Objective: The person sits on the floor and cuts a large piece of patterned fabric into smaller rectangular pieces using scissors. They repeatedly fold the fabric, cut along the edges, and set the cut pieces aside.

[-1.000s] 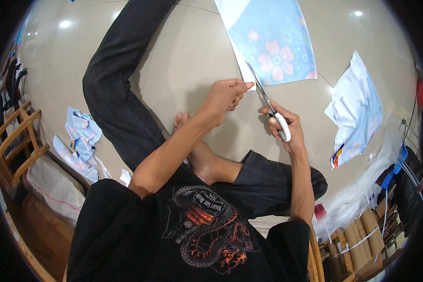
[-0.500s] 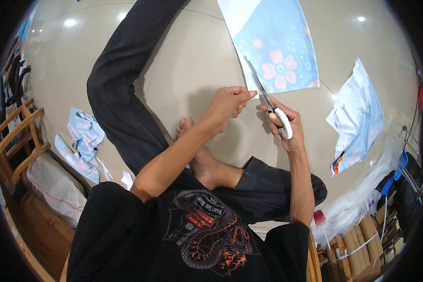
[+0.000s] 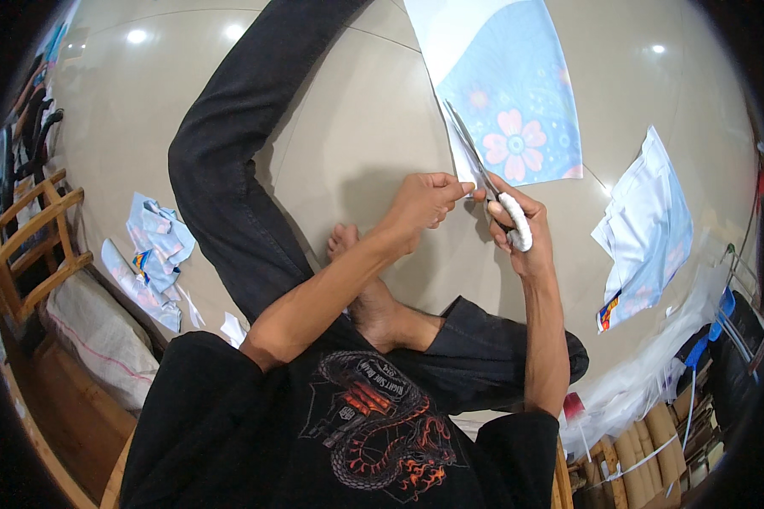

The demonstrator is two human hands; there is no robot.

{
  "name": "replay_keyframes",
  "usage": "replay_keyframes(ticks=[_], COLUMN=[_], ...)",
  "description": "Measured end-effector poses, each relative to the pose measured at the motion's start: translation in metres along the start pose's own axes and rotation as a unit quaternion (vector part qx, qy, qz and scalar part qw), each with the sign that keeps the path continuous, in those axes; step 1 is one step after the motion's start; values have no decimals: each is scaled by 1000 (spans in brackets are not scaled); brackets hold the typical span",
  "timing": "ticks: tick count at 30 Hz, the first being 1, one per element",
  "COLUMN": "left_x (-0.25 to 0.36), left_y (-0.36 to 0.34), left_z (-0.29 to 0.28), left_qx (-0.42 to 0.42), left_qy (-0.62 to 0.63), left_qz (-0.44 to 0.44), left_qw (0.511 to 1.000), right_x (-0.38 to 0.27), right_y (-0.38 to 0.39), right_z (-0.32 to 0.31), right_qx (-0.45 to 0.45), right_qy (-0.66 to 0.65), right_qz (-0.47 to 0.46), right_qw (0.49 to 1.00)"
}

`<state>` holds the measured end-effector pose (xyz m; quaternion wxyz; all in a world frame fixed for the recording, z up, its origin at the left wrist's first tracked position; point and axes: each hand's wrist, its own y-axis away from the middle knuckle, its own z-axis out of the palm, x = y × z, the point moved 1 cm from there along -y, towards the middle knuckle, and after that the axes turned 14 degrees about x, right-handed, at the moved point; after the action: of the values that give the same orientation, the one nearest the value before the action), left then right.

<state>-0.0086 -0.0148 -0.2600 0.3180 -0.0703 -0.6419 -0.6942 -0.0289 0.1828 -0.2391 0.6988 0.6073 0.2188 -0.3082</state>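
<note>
A light blue cloth with pink flowers [image 3: 530, 102] and a white area lies on the floor between my legs. My left hand [image 3: 424, 204] pinches the narrow white edge [image 3: 458, 153] at its lower left corner. My right hand [image 3: 518, 229] grips scissors with a white-wrapped handle [image 3: 514, 216]; their blades reach up along the border between the white edge and the printed part, just right of my left fingertips.
Folded printed cloth [image 3: 641, 237] lies at right, crumpled pieces and scraps [image 3: 153, 246] at left. Along the sides are wooden frames [image 3: 34, 237], a woven sack [image 3: 98, 331], clear plastic [image 3: 620, 399] and tan bundles [image 3: 645, 458]. My bare foot [image 3: 373, 310] rests below my hands.
The cloth and my left hand have shifted down toward my body and slightly right. The scissor blades now lie higher along the cloth's edge. The whole view has also shifted a little.
</note>
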Motion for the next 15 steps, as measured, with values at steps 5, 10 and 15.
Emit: replay_keyframes(ticks=[5, 10, 15], left_x=[-1, -1, -7], left_y=[-1, 0, 3], left_z=[0, 0, -7], left_qx=[17, 22, 12], left_qy=[-8, 0, -24], left_qz=[1, -2, 22], left_qw=[1000, 1000, 999], right_x=[-13, -21, -22], right_y=[-13, -16, -17], right_z=[17, 25, 28], right_qx=[-10, -5, -13], right_qy=[-6, 29, 73], right_qz=[-3, -4, -7], right_qw=[1000, 1000, 997])
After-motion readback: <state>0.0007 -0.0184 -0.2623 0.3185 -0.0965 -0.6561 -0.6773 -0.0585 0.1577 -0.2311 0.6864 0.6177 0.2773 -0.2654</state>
